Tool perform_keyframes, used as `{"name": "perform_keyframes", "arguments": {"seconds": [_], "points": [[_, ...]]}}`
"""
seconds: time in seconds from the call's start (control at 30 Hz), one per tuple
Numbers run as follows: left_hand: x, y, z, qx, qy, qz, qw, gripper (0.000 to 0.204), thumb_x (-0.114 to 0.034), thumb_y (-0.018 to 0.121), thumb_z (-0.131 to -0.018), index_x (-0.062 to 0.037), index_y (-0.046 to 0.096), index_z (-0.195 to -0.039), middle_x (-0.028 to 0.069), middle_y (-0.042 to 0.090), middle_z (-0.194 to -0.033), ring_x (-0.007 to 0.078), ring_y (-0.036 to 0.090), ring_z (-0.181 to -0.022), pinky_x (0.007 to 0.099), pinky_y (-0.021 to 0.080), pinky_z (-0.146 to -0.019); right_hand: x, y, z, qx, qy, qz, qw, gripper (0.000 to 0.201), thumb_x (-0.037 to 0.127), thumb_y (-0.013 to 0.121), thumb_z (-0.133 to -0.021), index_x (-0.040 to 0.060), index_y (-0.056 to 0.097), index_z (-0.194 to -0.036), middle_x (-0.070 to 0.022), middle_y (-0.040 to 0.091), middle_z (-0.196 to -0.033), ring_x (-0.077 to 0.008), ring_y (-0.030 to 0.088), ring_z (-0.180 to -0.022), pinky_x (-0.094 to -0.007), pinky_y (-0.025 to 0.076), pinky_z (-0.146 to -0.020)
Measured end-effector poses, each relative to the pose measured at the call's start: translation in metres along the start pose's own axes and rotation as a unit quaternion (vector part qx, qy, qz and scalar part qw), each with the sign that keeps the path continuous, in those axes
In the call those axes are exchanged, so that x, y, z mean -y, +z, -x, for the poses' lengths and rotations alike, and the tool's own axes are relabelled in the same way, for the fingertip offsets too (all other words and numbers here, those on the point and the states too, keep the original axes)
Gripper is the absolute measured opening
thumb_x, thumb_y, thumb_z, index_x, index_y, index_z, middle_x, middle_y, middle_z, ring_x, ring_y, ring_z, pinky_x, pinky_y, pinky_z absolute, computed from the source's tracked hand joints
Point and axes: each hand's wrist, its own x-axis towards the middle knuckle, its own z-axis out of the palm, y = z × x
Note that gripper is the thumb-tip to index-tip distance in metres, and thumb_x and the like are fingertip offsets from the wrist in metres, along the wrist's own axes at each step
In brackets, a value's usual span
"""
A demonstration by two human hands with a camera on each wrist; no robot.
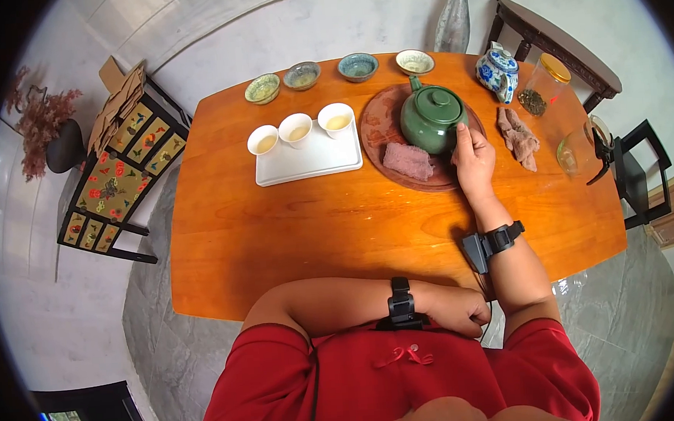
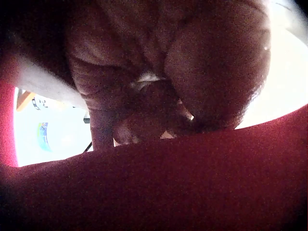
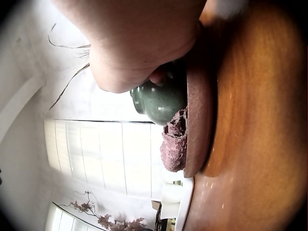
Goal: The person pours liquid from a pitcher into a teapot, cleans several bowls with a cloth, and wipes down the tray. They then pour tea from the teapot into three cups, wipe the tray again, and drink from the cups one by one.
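A green lidded teapot (image 1: 431,116) stands on a round reddish-brown tray (image 1: 381,115). My right hand (image 1: 474,160) grips its handle on the near side, the thumb on top; the right wrist view shows the green pot (image 3: 166,103) partly behind the hand. A rolled mauve cloth (image 1: 408,161) lies at the tray's near edge, beside the pot. Left of it, three white cups (image 1: 296,129) holding pale yellow liquid stand at the back of a white rectangular tray (image 1: 311,164). My left hand (image 1: 459,309) is held before the red shirt, fingers loosely curled with nothing in them.
Several small bowls (image 1: 358,66) line the far table edge. To the right are a blue-and-white teapot (image 1: 497,73), a yellow-lidded jar (image 1: 544,86), a crumpled brown cloth (image 1: 518,139) and a glass vessel (image 1: 567,156). A painted cabinet (image 1: 111,182) stands off the table's left side.
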Motion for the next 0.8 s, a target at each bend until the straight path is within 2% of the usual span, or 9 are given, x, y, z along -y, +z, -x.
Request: {"name": "perform_keyframes", "arguments": {"seconds": [0.17,0.37,0.43,0.8], "points": [[-0.0054,-0.0019,0.0012,0.000,-0.013,0.015,1.000,0.032,-0.019,0.057,-0.085,-0.0019,0.044,-0.061,0.0049,0.041,-0.051,0.0108,0.038,-0.049,0.0340,0.033,-0.047,0.0001,0.0004,0.0005,-0.005,0.000,0.002,1.000,0.042,0.029,0.055,-0.096,0.0068,0.050,-0.062,0.0028,0.046,-0.051,-0.0054,0.041,-0.045,-0.0237,0.030,-0.043],[0.0013,-0.0003,-0.0015,0.001,0.012,-0.019,1.000,0.032,-0.019,0.058,-0.085,-0.0020,0.046,-0.061,0.0038,0.043,-0.052,0.0108,0.041,-0.050,0.0330,0.035,-0.048,-0.0005,0.0007,0.0003,-0.007,0.007,-0.001,1.000,0.042,0.029,0.055,-0.096,0.0068,0.049,-0.061,0.0026,0.045,-0.050,-0.0056,0.041,-0.045,-0.0239,0.030,-0.042],[0.0004,0.0000,-0.0010,-0.008,0.006,0.008,1.000,0.023,-0.014,0.059,-0.077,0.0013,0.052,-0.062,0.0097,0.049,-0.052,0.0143,0.044,-0.048,0.0362,0.037,-0.048,-0.0014,0.0009,-0.0003,-0.007,0.006,0.001,1.000,0.042,0.029,0.055,-0.096,0.0068,0.049,-0.061,0.0026,0.045,-0.050,-0.0057,0.041,-0.045,-0.0240,0.030,-0.042],[-0.0032,-0.0016,-0.0003,-0.009,0.001,-0.002,1.000,0.023,-0.014,0.059,-0.078,0.0013,0.052,-0.062,0.0097,0.049,-0.052,0.0144,0.045,-0.049,0.0354,0.037,-0.049,0.0008,0.0014,-0.0001,-0.007,0.001,0.001,1.000,0.043,0.029,0.055,-0.096,0.0071,0.047,-0.060,0.0027,0.045,-0.050,-0.0055,0.041,-0.045,-0.0238,0.031,-0.043]]}}
